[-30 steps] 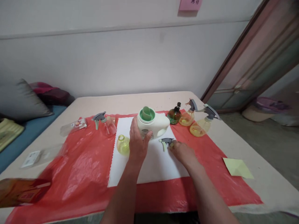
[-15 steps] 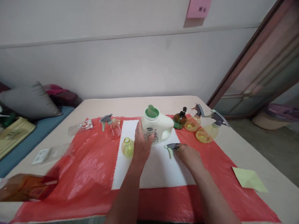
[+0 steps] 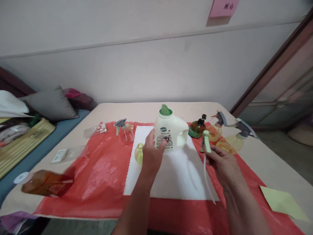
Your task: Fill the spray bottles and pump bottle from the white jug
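My left hand [image 3: 154, 148] is closed on the lower left side of a cream detergent jug [image 3: 166, 130], its thumb across the front label. The jug stands upright on a white cloth [image 3: 171, 182], uncapped, with a green pouring spout [image 3: 165, 110] in its neck. Raised above the cloth's right edge, my right hand [image 3: 221, 160] pinches a pale green spray head [image 3: 206, 142]. Its thin clear dip tube [image 3: 206, 176] hangs down towards the cloth. Behind my left hand sits an uncapped yellow-green round bottle [image 3: 139, 153], partly hidden by the hand.
A red plastic sheet [image 3: 102, 176] covers much of the table. A pink spray bottle [image 3: 126, 133] stands at left; a dark pump bottle [image 3: 197, 128] and two amber spray bottles stand at right. An amber-liquid bottle [image 3: 46, 182] lies front left. A yellow paper [image 3: 283, 200] lies front right.
My right hand has lifted the spray head off the cloth and turned it upright, its tube now hanging. My left hand stays at the jug. The whole view has shifted.
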`<state>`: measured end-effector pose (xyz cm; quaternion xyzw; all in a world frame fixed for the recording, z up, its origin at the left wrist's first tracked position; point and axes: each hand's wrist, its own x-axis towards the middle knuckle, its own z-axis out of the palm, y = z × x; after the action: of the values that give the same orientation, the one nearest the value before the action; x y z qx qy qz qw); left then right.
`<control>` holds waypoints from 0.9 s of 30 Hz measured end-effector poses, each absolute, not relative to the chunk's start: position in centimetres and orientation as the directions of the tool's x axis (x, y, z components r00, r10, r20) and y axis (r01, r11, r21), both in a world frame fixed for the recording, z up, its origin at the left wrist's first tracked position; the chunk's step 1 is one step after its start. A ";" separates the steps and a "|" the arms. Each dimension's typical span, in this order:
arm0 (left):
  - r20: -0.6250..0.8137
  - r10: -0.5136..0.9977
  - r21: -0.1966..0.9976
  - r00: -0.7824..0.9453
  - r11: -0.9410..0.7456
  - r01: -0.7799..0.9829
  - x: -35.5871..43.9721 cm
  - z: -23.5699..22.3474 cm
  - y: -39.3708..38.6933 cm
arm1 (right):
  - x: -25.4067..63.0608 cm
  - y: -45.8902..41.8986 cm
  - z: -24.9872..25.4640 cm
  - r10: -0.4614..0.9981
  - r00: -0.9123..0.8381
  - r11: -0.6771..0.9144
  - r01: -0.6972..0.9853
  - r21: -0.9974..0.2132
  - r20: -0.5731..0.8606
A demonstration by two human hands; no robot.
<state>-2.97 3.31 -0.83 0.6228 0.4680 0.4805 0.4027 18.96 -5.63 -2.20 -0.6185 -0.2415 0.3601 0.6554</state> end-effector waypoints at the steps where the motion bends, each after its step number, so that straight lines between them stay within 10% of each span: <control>1: 0.259 0.965 0.949 0.049 -0.264 0.173 -3.5 -0.5 3.4 | 19.0 -5.6 -2.1 0.767 0.627 0.001 -0.214 -0.977 -0.137; 5: 0.265 0.954 0.961 -0.139 -0.249 0.124 -6.9 0.7 4.8 | 19.3 -5.6 -2.1 0.754 0.644 0.092 -0.301 -0.949 -0.131; 17: -0.254 0.923 0.690 0.290 -0.038 0.722 -12.3 -1.3 6.8 | 19.1 -5.3 -2.2 0.729 0.669 0.211 -0.422 -0.882 -0.146; 27: -0.116 0.928 0.971 0.354 0.032 0.235 -10.2 -0.3 5.9 | 19.0 -5.6 -0.7 0.686 0.725 0.395 -0.445 -0.804 -0.065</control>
<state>-10.20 5.88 -0.26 0.6184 0.4702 0.3189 0.5430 19.03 -5.61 -0.75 -0.4297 -0.1401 0.3436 0.8232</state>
